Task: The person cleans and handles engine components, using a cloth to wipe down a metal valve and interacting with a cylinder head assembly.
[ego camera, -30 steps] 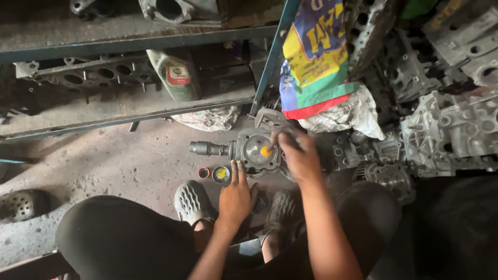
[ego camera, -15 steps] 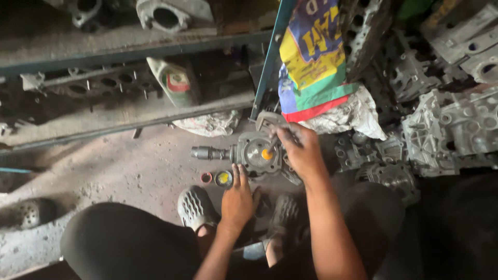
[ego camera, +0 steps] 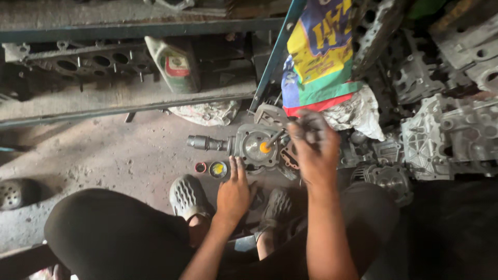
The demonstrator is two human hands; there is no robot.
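Observation, head view: person crouches on the concrete floor (ego camera: 119,155) over a grey metal pump housing (ego camera: 254,148) with a round face, lying just in front of the feet. A cylindrical shaft stub (ego camera: 206,142) sticks out of its left side. Left hand (ego camera: 234,189) lies flat, fingers extended and together, fingertips touching the lower edge of the housing; it grips nothing, only steadies. Right hand (ego camera: 314,148) is closed around the handle end of a slim tool (ego camera: 275,138), whose tip meets the orange centre (ego camera: 265,148) of the round face. Change over the last second: the right hand, which rested almost on top of the housing, has drawn back to the right and slightly up, so the tool shaft and the orange centre now show more plainly; the left hand has kept its place at the lower edge. Judgement: work has moved from positioning to acting on the centre with the tool tip. Two small round caps, one red-rimmed (ego camera: 200,167) and one with a yellow inside (ego camera: 218,169), lie on the floor just left of the left hand, apart from the housing. A green-and-white oil jug (ego camera: 174,62) stands on the shelf behind; grey cylinder-head castings (ego camera: 451,135) are stacked to the right.
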